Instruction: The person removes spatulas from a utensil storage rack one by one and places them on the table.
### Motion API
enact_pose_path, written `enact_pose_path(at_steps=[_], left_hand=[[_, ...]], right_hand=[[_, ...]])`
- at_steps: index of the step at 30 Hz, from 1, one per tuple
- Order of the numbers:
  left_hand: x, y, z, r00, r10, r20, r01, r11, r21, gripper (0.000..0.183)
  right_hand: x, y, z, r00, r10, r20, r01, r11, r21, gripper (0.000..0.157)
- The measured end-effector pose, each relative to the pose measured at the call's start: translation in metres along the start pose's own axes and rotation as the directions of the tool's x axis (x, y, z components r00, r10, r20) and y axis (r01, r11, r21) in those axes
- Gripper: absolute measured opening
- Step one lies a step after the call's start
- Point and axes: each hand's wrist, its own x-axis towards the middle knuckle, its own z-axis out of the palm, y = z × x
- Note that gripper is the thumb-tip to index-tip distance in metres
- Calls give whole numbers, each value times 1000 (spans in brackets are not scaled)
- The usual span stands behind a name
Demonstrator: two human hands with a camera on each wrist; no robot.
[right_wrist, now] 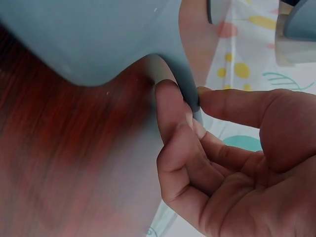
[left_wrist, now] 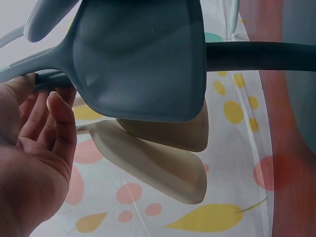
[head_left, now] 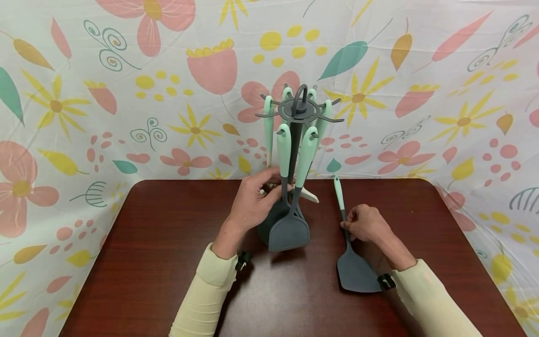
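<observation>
A dark utensil stand (head_left: 296, 150) with a hooked top ring holds several mint-handled utensils. My left hand (head_left: 254, 199) reaches in among them and grips the stand's dark pole; in the left wrist view its fingers (left_wrist: 61, 121) curl round that pole behind a hanging grey turner (left_wrist: 140, 59). Two beige utensil heads (left_wrist: 153, 160) hang beyond. To the right of the stand, my right hand (head_left: 367, 224) pinches the shaft of a grey spatula (head_left: 357, 271) between thumb and fingers. The spatula's mint handle points toward the wall, its blade toward me.
The reddish-brown wooden table (head_left: 168, 262) has rounded far corners. A patterned cloth (head_left: 202, 93) with flowers and leaves hangs right behind its far edge. The stand's round base (head_left: 264, 229) is partly covered by a hanging grey turner head (head_left: 289, 234).
</observation>
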Motion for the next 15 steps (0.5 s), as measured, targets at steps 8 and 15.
enact_pose_path(at_steps=[8,15], left_hand=[[0,0,1,1000,-4,2,4,1000,-2,21],[0,-1,1,1000,1,-1,-1,1000,4,21]], right_hand=[[0,1,0,1000,0,8,1,1000,-11,26],[3,2,1,999,34,19,-34,999,-22,26]])
